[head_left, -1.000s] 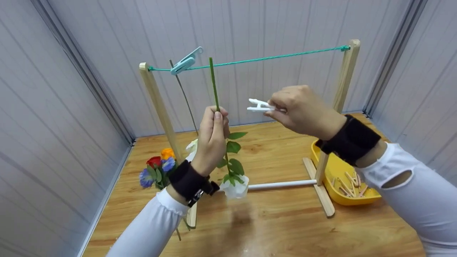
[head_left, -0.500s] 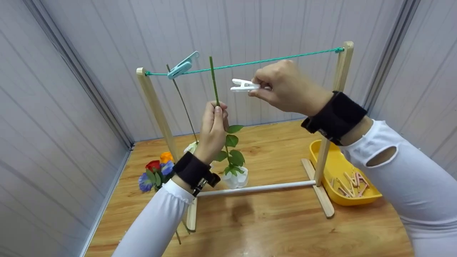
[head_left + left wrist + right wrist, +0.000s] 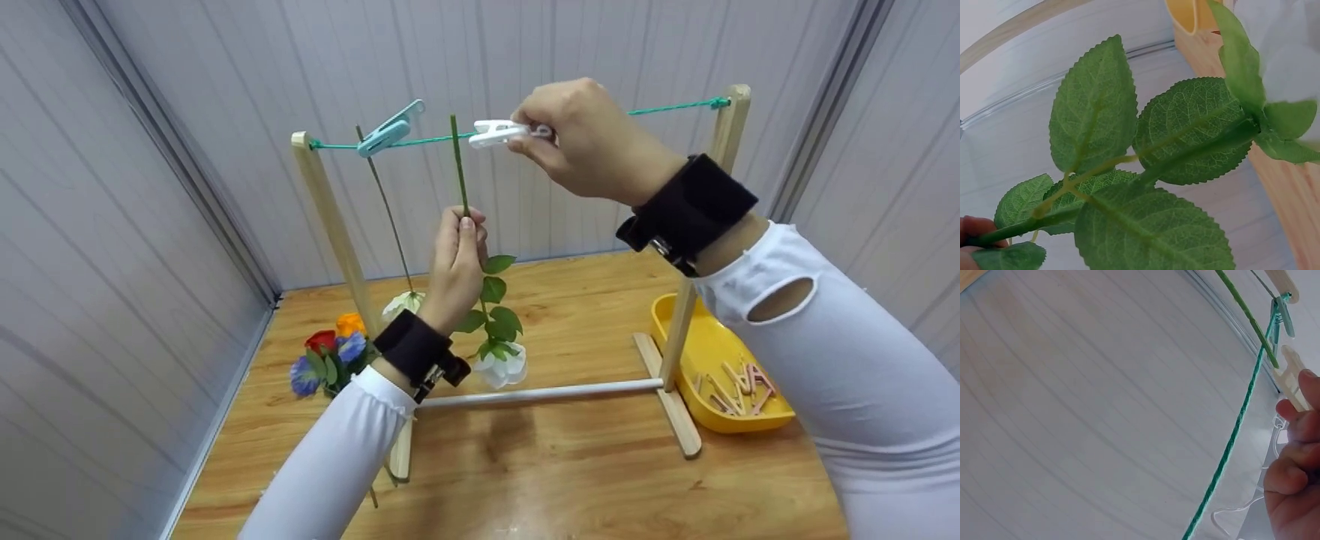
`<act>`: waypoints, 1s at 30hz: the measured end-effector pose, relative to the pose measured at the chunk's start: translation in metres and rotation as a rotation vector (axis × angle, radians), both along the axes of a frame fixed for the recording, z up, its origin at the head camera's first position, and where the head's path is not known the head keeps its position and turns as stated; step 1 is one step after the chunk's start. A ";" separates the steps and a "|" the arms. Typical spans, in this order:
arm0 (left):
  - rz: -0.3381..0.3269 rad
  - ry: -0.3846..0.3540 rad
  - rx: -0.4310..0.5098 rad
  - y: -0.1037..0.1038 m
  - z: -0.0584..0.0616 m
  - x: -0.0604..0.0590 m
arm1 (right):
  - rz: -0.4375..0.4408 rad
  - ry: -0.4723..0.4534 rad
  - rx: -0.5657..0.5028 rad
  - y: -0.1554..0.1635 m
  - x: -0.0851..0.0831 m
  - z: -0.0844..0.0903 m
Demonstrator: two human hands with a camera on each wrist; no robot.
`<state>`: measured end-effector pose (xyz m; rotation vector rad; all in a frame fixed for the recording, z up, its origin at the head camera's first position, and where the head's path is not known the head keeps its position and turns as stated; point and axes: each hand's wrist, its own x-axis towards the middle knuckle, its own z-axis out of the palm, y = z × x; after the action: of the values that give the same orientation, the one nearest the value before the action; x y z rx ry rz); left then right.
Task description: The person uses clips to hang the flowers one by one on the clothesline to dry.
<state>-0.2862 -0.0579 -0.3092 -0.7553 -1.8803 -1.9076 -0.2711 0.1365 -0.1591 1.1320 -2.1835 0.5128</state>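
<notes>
My left hand (image 3: 456,262) grips the green stem (image 3: 459,165) of a white flower (image 3: 502,366) that hangs head down, its stem tip up at the green cord (image 3: 660,109). Its leaves (image 3: 1145,185) fill the left wrist view. My right hand (image 3: 585,142) pinches a white clothespin (image 3: 495,133) at the cord, just right of the stem tip. In the right wrist view the clothespin (image 3: 1293,377) lies beside the stem (image 3: 1247,318) and cord (image 3: 1230,444). A light blue clothespin (image 3: 386,131) holds another white flower's stem (image 3: 390,214) on the cord.
The cord is strung between two wooden posts (image 3: 330,225) on a wooden table (image 3: 570,480). A bunch of coloured flowers (image 3: 330,356) lies at the left post's foot. A yellow tray (image 3: 697,352) with several wooden clothespins sits at the right. Grey walls enclose the table.
My right hand has risen with the white clothespin from below the cord up to it, closing on the stem tip. My left hand has stayed nearly still, holding the stem.
</notes>
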 end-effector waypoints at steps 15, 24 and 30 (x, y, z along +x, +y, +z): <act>-0.007 -0.028 0.015 0.008 0.000 -0.002 | -0.063 -0.227 -0.027 -0.014 -0.021 0.013; -0.008 -0.034 0.022 0.008 -0.001 -0.003 | -0.081 -0.319 0.011 -0.016 -0.028 0.012; -0.010 -0.043 0.030 0.009 -0.003 -0.004 | -0.123 -0.388 0.034 -0.016 -0.028 0.014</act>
<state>-0.2901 -0.0489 -0.3119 -0.7210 -1.8717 -1.9685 -0.2994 0.1202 -0.1452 0.9692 -2.5831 0.6892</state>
